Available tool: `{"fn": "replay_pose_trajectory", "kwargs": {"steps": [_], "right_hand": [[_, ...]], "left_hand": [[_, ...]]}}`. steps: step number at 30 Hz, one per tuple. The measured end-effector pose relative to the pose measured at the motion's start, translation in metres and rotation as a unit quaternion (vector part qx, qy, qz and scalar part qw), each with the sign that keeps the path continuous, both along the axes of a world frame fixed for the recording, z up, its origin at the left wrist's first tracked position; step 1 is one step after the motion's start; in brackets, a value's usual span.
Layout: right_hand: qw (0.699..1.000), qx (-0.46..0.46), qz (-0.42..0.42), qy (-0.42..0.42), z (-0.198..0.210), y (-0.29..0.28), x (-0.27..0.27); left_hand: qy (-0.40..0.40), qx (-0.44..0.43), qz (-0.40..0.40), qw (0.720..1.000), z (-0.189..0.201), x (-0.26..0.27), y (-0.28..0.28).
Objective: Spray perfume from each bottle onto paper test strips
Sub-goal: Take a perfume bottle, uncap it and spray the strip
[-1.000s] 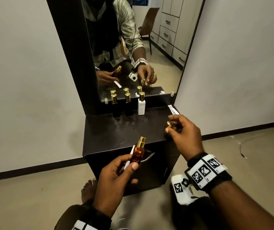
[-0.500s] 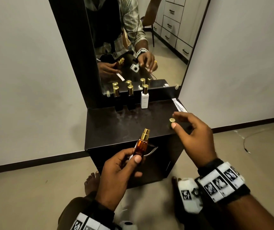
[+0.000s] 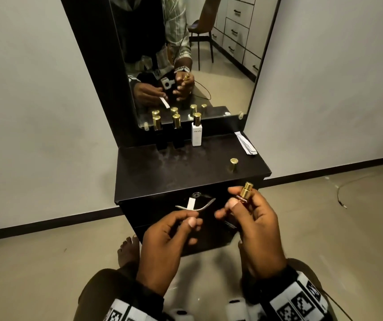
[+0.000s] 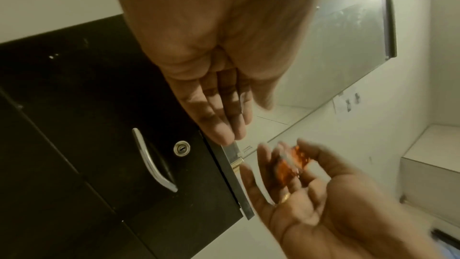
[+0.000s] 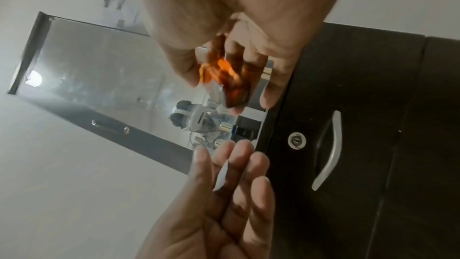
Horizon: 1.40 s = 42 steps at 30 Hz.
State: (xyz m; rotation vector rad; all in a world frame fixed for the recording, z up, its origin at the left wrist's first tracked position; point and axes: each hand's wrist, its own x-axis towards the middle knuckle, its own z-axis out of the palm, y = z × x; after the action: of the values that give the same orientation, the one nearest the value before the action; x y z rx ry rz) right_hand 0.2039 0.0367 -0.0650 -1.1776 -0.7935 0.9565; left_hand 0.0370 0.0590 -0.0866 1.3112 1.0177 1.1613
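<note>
My right hand grips a small amber perfume bottle with a bare gold sprayer, held upright in front of the dresser's front edge. The bottle shows blurred orange in the right wrist view and in the left wrist view. A short way to its left, my left hand pinches a white paper test strip that points up and away; the strip also shows between the fingers. The bottle's gold cap stands on the dresser top.
Two dark bottles and a white bottle, all gold-capped, stand against the mirror. Spare paper strips lie at the top's back right. A drawer with a lock and metal handle sits behind my hands.
The amber bottle went from my left hand to my right. My right hand set the gold cap down on the dresser top. The left hand kept the strip.
</note>
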Motion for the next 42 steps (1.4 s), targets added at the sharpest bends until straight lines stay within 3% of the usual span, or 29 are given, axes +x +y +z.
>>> {"fn": "replay_pose_trajectory", "kwargs": {"steps": [4, 14, 20, 28, 39, 42], "right_hand": [[0.995, -0.088, -0.006, 0.041, -0.029, 0.000, -0.006], [0.989, -0.134, 0.030, 0.057, -0.049, 0.002, -0.006], [0.994, -0.105, 0.007, 0.009, -0.056, 0.003, -0.005], [0.993, -0.082, 0.051, 0.064, -0.059, 0.005, -0.004], [0.997, -0.068, 0.023, 0.013, -0.065, 0.001, 0.003], [0.995, -0.050, 0.044, 0.079, -0.065, 0.000, 0.007]], "left_hand": [[0.022, 0.002, -0.048, 0.999, -0.009, -0.003, -0.002], [0.067, -0.039, -0.146, 0.986, -0.024, -0.010, -0.006], [0.027, -0.143, -0.092, 0.985, -0.032, -0.006, -0.005], [0.003, -0.155, -0.045, 0.987, -0.033, -0.005, -0.006], [-0.007, -0.173, 0.002, 0.985, -0.035, -0.007, -0.004], [-0.014, -0.174, 0.011, 0.985, -0.037, -0.010, -0.003]]}}
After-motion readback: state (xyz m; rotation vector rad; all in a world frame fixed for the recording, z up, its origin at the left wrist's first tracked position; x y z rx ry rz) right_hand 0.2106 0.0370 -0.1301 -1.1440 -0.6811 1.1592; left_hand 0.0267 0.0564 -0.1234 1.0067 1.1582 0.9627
